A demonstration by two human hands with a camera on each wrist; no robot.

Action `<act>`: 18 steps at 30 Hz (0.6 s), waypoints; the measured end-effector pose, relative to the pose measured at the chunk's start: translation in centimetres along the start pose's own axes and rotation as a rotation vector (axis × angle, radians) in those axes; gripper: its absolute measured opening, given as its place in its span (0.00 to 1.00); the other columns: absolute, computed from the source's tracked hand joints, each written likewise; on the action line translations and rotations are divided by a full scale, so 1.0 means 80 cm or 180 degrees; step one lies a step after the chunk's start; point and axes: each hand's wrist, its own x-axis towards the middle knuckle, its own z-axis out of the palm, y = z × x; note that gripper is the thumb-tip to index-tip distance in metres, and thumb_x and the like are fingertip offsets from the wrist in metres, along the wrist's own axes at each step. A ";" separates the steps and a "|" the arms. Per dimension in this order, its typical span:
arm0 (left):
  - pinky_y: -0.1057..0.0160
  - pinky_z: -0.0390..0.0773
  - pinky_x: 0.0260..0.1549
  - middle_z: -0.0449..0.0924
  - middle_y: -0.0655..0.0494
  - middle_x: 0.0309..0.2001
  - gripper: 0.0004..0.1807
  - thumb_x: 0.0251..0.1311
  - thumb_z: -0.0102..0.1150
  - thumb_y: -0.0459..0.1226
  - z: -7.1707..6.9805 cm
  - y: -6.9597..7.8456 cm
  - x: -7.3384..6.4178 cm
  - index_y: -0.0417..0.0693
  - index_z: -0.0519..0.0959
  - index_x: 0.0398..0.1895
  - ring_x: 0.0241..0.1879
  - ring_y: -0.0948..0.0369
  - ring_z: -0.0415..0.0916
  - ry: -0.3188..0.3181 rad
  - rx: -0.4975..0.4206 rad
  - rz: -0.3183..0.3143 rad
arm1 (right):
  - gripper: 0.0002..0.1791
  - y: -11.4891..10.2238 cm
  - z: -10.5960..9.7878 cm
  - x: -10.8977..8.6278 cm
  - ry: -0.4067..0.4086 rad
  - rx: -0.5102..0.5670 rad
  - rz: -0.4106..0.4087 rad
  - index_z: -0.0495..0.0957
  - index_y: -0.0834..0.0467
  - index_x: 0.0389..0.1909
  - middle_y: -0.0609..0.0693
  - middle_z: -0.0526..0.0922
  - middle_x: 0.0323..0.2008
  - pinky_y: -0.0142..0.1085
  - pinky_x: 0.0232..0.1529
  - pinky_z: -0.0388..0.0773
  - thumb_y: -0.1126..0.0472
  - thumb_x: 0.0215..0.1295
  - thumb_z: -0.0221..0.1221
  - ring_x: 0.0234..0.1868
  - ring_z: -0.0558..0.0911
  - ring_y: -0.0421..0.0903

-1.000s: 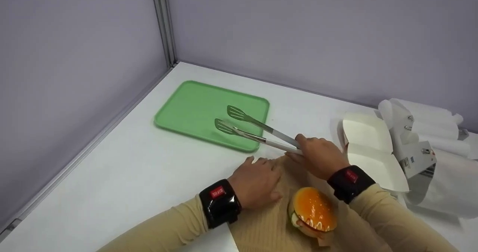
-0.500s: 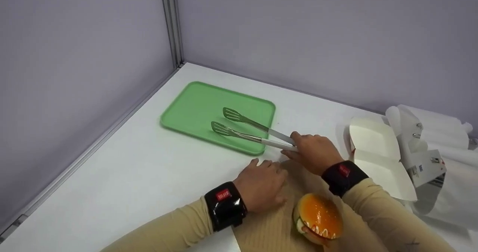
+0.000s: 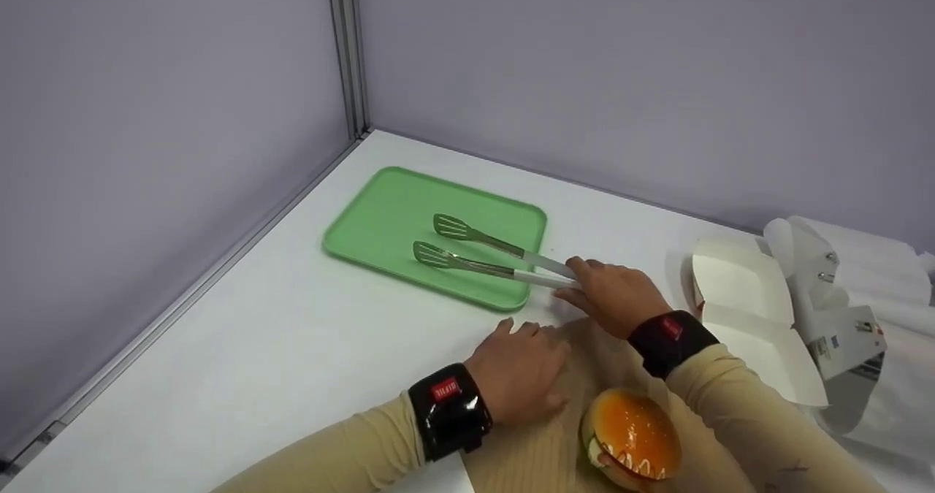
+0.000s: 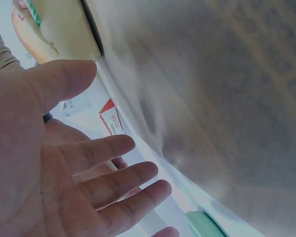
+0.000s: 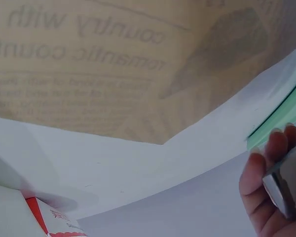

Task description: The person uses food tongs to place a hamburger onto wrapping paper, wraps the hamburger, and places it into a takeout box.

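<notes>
My right hand (image 3: 617,296) grips a pair of tongs (image 3: 482,266) by the pale handles. The tongs' slotted heads are spread apart and overlap the green tray (image 3: 350,248) in the head view. My left hand (image 3: 515,372), fingers extended, lies at the left side of the brown printed paper (image 3: 518,464); the left wrist view shows its palm and loose fingers (image 4: 121,185) beside that paper. A burger (image 3: 635,434) with a glossy orange bun and white drizzle sits on the paper, right of my left hand. In the right wrist view, curled fingertips surround a handle end (image 5: 286,187).
An opened white clamshell box (image 3: 741,285) stands on the right, beyond my right wrist. Beside it lie white rolls and packages (image 3: 865,259) with a printed card (image 3: 847,343). Grey panels (image 3: 621,91) border the white table (image 3: 292,354) at the left and back.
The tongs have shifted left, farther over the tray, with my right hand. My left hand stays at the paper. The head view has turned slightly, so the scene sits lower and farther right.
</notes>
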 end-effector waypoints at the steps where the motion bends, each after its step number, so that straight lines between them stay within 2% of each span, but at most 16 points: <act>1: 0.48 0.72 0.67 0.76 0.54 0.67 0.31 0.67 0.56 0.60 0.000 0.000 0.000 0.55 0.75 0.66 0.66 0.56 0.73 -0.0001 0.0006 0.0003 | 0.20 0.001 0.000 0.000 -0.0018 0.0019 0.0013 0.75 0.60 0.52 0.54 0.80 0.28 0.49 0.35 0.86 0.49 0.70 0.63 0.24 0.78 0.49; 7: 0.49 0.70 0.69 0.73 0.54 0.70 0.34 0.68 0.54 0.60 -0.001 0.003 0.002 0.54 0.71 0.71 0.69 0.55 0.70 -0.0064 -0.0013 0.0000 | 0.23 0.012 0.005 0.001 -0.0024 0.0034 0.0109 0.75 0.59 0.63 0.59 0.83 0.35 0.53 0.43 0.84 0.56 0.69 0.63 0.31 0.82 0.55; 13: 0.49 0.69 0.69 0.71 0.54 0.71 0.35 0.68 0.54 0.60 -0.001 0.006 0.005 0.56 0.68 0.74 0.70 0.55 0.69 -0.0123 -0.0039 0.0015 | 0.26 0.021 0.009 0.002 -0.0077 0.0007 0.0232 0.75 0.57 0.66 0.62 0.85 0.40 0.56 0.45 0.81 0.61 0.67 0.64 0.39 0.84 0.61; 18: 0.50 0.70 0.69 0.72 0.54 0.71 0.34 0.68 0.54 0.60 0.001 0.007 0.004 0.58 0.69 0.73 0.69 0.56 0.70 -0.0098 -0.0009 0.0011 | 0.27 0.022 0.014 0.002 -0.0112 -0.0061 0.0294 0.75 0.55 0.67 0.62 0.85 0.40 0.57 0.46 0.81 0.61 0.67 0.65 0.40 0.84 0.61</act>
